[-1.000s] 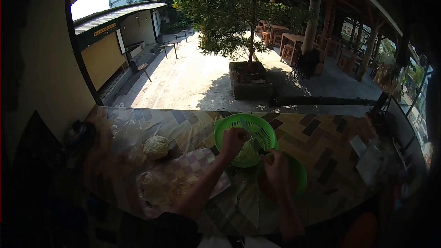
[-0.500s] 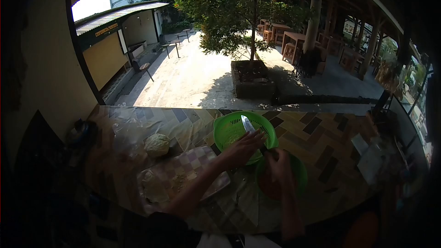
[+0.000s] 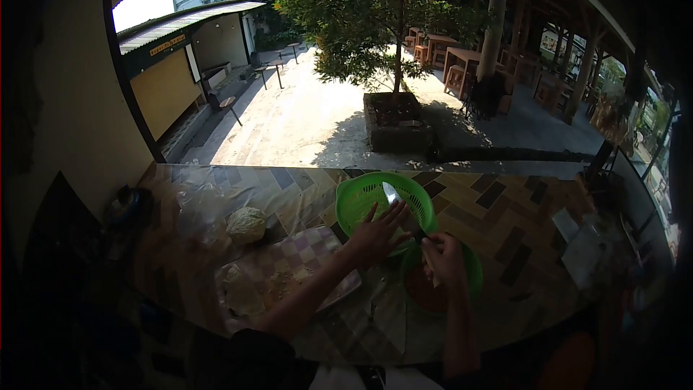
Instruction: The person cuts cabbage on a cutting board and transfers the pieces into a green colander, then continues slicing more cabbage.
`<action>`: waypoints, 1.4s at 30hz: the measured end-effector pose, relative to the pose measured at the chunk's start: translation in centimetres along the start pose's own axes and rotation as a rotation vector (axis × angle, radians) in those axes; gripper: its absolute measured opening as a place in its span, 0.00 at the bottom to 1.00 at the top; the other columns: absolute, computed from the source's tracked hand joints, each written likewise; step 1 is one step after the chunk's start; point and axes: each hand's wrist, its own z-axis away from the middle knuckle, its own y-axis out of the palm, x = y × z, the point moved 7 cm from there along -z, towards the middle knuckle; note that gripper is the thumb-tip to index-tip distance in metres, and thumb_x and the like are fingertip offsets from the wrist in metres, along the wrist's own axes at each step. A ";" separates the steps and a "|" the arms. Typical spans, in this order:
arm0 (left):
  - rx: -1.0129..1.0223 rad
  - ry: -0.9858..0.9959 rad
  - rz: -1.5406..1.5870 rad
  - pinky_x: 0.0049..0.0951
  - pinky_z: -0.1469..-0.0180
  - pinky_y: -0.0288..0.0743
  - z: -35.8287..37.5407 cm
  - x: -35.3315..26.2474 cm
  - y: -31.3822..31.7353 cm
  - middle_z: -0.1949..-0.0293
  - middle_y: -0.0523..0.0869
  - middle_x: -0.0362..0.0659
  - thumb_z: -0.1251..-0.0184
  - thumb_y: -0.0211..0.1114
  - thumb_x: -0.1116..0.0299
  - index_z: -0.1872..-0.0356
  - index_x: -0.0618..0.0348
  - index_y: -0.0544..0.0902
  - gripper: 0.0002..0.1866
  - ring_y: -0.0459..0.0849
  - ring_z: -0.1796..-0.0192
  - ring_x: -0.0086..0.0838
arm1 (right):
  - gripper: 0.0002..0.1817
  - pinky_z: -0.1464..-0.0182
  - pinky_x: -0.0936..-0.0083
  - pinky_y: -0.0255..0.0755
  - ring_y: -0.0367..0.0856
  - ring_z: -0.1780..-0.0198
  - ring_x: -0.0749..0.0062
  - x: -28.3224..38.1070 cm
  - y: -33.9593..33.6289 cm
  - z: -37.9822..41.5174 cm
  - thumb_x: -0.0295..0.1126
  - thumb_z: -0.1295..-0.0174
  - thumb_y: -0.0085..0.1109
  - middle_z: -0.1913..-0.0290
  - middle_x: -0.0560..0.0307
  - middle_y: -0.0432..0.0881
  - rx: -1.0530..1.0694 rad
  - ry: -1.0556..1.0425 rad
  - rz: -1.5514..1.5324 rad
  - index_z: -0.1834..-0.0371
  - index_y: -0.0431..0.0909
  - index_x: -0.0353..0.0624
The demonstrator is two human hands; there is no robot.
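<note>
My right hand (image 3: 443,256) is closed round the handle of a knife (image 3: 392,194), whose blade points up and left over a green perforated basket (image 3: 347,206). Spread fingers of my left hand (image 3: 377,237) lie beside the blade, over the basket's near side. Pale shredded bits show inside the basket. Below my right hand sits a green bowl (image 3: 473,274) with reddish contents. To the left, a checkered cutting board (image 3: 303,249) carries pale scraps.
A pale round cabbage (image 3: 247,224) and a clear plastic bag (image 3: 198,209) lie left on the tiled counter (image 3: 498,206). Clear packages (image 3: 586,253) lie at the right. Beyond the counter stand a tree in a planter (image 3: 393,126) and wooden tables.
My left hand has shifted slightly down and left, and its fingers have spread. My right hand has turned a little, with the knife still in it.
</note>
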 end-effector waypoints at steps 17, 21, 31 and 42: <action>-0.269 -0.372 0.229 0.43 0.60 0.79 -1.3 6.8 0.5 0.66 0.86 0.53 0.47 0.61 0.75 0.65 0.59 0.87 0.10 0.85 0.65 0.48 | 0.14 0.83 0.76 0.64 0.73 0.84 0.79 1.6 -1.4 2.3 0.33 0.35 0.57 0.82 0.57 0.77 -0.083 -0.081 0.226 0.54 0.76 0.32; -0.329 -0.293 0.312 0.41 0.59 0.79 -1.7 6.5 -0.7 0.69 0.86 0.52 0.51 0.63 0.77 0.71 0.59 0.88 0.07 0.85 0.65 0.47 | 0.15 0.80 0.73 0.66 0.75 0.84 0.76 1.6 -0.8 2.3 0.33 0.36 0.58 0.81 0.54 0.78 -0.083 -0.119 0.268 0.55 0.77 0.31; -0.502 -0.058 0.207 0.39 0.54 0.78 -0.8 5.3 -2.9 0.70 0.86 0.55 0.51 0.60 0.80 0.67 0.61 0.88 0.11 0.86 0.65 0.45 | 0.15 0.62 0.63 0.75 0.85 0.61 0.50 0.9 -0.1 2.0 0.35 0.37 0.58 0.65 0.39 0.83 -0.156 -0.230 0.397 0.54 0.78 0.33; -0.448 -0.080 0.391 0.44 0.36 0.62 0.1 5.9 -2.2 0.68 0.88 0.47 0.45 0.65 0.71 0.65 0.50 0.89 0.08 0.85 0.59 0.40 | 0.16 0.60 0.63 0.75 0.85 0.59 0.53 2.6 2.3 3.8 0.39 0.38 0.59 0.64 0.44 0.85 -0.232 -0.246 0.558 0.52 0.80 0.41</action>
